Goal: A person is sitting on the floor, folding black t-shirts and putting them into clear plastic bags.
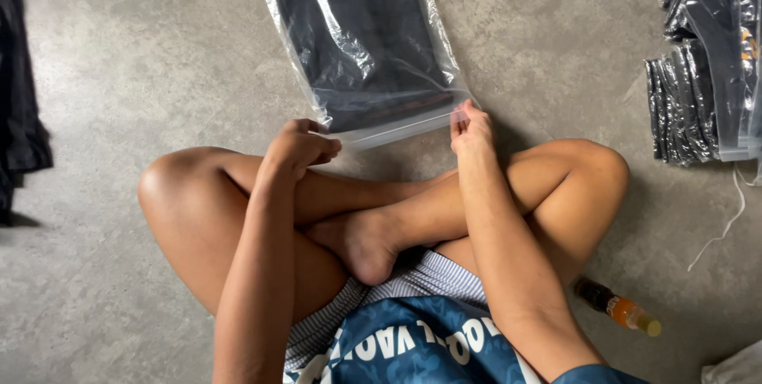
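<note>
A clear plastic bag (361,34) with a folded dark garment inside lies on the grey concrete floor in front of my crossed legs. My right hand (471,128) pinches the bag's near right corner at its sealing edge. My left hand (302,146) hovers at the near left corner with fingers curled; whether it touches the bag I cannot tell.
A stack of bagged dark garments (702,74) lies at the right. Dark cloth (20,90) lies at the left edge. A small bottle with orange liquid (619,306) rests beside my right knee. A white cord (726,221) trails on the floor.
</note>
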